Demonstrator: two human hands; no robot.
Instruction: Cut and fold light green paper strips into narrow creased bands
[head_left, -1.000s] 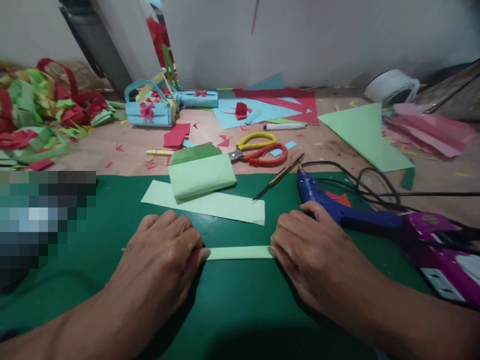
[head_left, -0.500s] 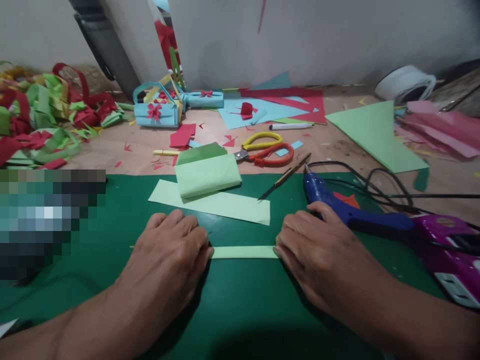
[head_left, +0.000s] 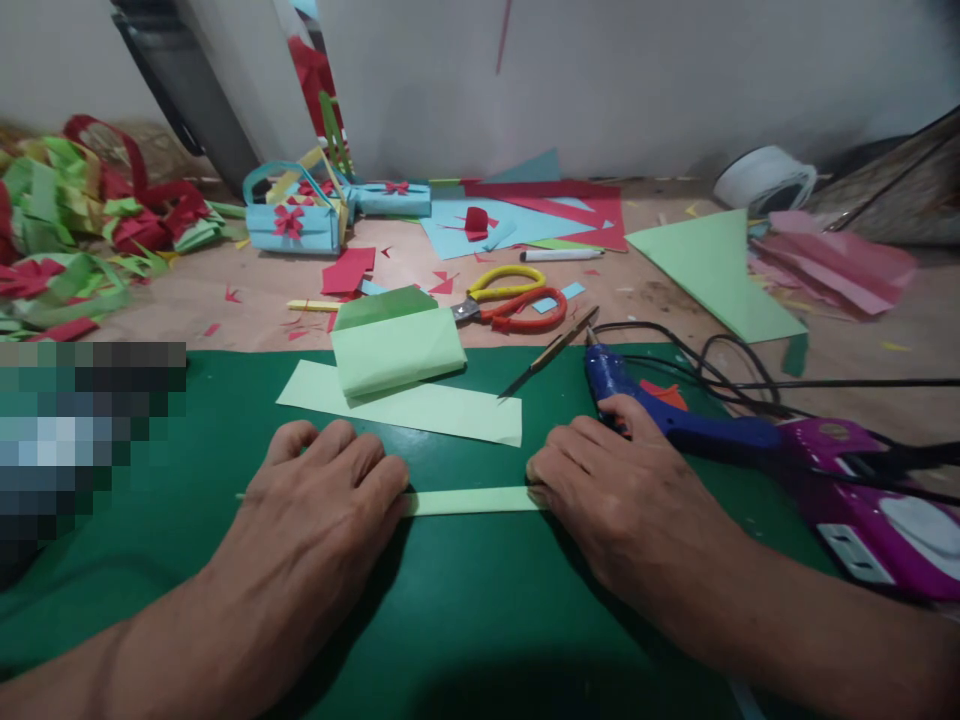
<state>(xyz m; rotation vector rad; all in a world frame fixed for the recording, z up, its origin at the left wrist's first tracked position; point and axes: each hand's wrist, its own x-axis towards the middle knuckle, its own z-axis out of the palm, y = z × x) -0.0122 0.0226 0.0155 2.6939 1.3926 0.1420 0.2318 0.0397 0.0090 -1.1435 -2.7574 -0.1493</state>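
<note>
A narrow pale green paper strip (head_left: 477, 500) lies across the green mat (head_left: 465, 610), folded flat. My left hand (head_left: 334, 485) is closed on its left part, and a thin end pokes out past that hand. Its right end is pinched under the curled fingers of my right hand (head_left: 600, 480). Just beyond the hands rests a wider pale green paper strip (head_left: 450, 412). A folded green paper piece (head_left: 397, 352) sits partly on top of it. The tip of a slim craft knife (head_left: 551, 352) touches the wide strip's right end.
A blue glue gun (head_left: 675, 415) lies by my right hand, near a magenta power strip (head_left: 862, 500) and black cables. Scissors (head_left: 517, 300), a marker (head_left: 562, 256) and small blue paper bags (head_left: 292, 228) are farther back. Coloured paper strips (head_left: 75, 220) are heaped at left.
The view has shifted slightly, so most things appear a little farther left. Both hands keep hold of the narrow strip, with little change in their grip.
</note>
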